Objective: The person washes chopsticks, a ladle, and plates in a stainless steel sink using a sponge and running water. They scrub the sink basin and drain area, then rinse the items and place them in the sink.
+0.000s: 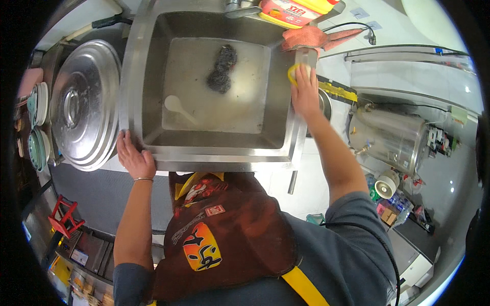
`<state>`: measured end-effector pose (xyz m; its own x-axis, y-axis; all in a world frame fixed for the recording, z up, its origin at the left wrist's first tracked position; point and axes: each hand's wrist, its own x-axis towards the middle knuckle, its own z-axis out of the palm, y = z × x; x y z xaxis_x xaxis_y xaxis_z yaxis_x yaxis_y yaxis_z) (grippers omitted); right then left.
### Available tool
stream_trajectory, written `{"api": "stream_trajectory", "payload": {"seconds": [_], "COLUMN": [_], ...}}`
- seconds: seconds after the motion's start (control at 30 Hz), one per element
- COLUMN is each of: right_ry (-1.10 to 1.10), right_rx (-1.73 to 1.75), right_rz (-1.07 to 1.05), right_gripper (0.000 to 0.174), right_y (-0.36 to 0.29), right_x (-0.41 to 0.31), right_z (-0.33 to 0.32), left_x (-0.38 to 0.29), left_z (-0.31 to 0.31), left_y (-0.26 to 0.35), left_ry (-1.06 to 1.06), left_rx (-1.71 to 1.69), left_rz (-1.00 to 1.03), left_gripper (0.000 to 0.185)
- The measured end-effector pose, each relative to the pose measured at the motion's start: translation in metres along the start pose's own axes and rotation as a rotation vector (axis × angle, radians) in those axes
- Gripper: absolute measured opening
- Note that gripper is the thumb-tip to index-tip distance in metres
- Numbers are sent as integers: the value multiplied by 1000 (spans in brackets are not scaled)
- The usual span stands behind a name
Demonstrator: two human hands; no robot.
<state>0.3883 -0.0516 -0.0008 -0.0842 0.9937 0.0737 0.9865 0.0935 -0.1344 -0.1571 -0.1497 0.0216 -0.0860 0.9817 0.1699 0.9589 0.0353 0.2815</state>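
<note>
My right hand (306, 91) presses a yellow-edged cleaning pad (293, 73) against the right rim of a stainless steel sink (222, 151); the fingers cover most of the pad. At the sink's front left corner, my left hand (136, 158) rests on the metal edge, holding nothing. Cloudy water (199, 76) lies in the basin. In it are dark, tangled scouring wool (224, 69), perhaps two pieces, and a white spoon (176, 105) at the lower left. A red cloth (304, 38) is draped over the far right corner, just beyond my right hand.
A large round metal lid (86, 105) stands left of the sink. Behind it are a faucet (241, 9) and a yellow-and-pink detergent jug (294, 13). Stacked plates (38, 149) sit far left; a red stool (65, 216) is lower left. A steel tank (388, 139) stands right.
</note>
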Motion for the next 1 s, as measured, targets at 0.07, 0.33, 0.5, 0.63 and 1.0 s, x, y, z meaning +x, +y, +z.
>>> {"api": "stream_trajectory", "payload": {"seconds": [0.07,0.33,0.5,0.63,1.0], "right_ry": [-36,-226,-302,-633,-89], "right_rx": [60,243,502,696,566], "right_rz": [22,-33,-135,210,222], "right_gripper": [62,47,34,34,30], "right_y": [-29,-130,-208,-244,-232], "right_x": [-61,-184,-129,-44,154], "right_z": [-14,-44,-14,21,168], "left_x": [1,-1,7,13,13], "left_z": [-1,5,2,-4,-9], "left_y": [1,-4,0,4,2], "left_ry": [-1,11,-19,-39,-107], "left_rx": [-12,31,58,29,1], "left_rz": [-3,-8,-21,-35,-88], "left_gripper": [78,78,79,78,83]}}
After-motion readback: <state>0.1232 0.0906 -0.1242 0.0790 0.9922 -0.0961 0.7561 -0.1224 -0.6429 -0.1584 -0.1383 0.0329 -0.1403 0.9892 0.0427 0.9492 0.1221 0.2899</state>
